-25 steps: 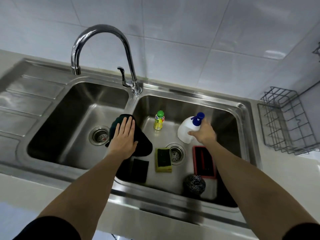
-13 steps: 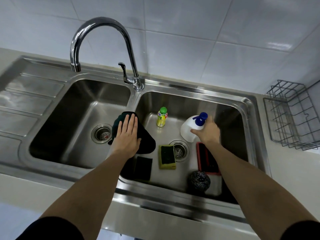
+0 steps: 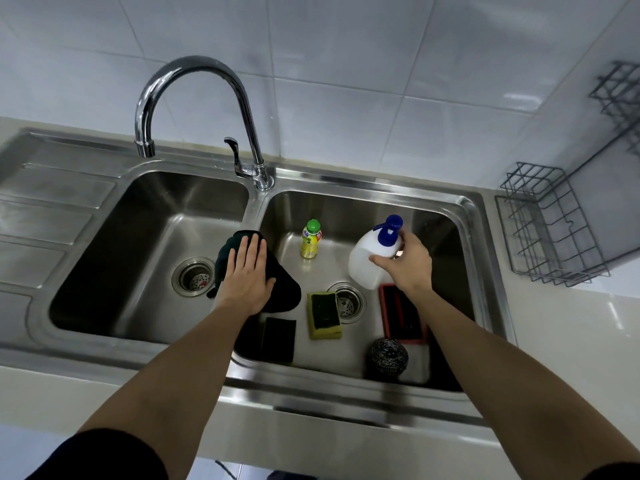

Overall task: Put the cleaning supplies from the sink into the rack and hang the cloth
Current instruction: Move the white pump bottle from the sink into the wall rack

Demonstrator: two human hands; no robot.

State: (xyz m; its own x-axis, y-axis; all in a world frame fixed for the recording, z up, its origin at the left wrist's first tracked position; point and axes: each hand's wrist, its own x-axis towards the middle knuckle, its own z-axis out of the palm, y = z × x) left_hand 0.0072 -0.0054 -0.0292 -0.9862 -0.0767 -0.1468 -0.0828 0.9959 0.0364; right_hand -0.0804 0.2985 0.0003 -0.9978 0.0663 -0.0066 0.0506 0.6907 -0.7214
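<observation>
While the left hand [image 3: 246, 271] was laid flat, fingers extended and unclenched, on the dark cloth [image 3: 280, 282] draped over the divider between the two basins, the right hand [image 3: 407, 268] was closed around the white pump bottle [image 3: 372, 259] just below its blue pump head [image 3: 389, 230]. Compared with the frames a second and half a second before, the bottle was seen tilted and apparently raised off the basin floor, though contact at its base was hidden by the hand and cannot be confirmed. The change was judged to mark the start of the first transfer; nothing had yet been placed in the wire rack [image 3: 550, 237], which stood empty on the counter to the right, well apart from the sink.

Still left in the right basin [image 3: 460, 209] were a small yellow bottle with a green cap [image 3: 311, 239], a yellow-and-green sponge [image 3: 323, 315] just beside the drain, a dark scouring pad [image 3: 278, 337], a red-framed brush or pad [image 3: 401, 315] and a steel-wool ball [image 3: 388, 356]. The cloth was not yet hung.

The path to the rack was judged to require lifting the bottle over the raised right rim of the sink and the rack's near wall. Open room was available above the basin; the faucet [image 3: 194, 81] stood to the left, clear of that path.
</observation>
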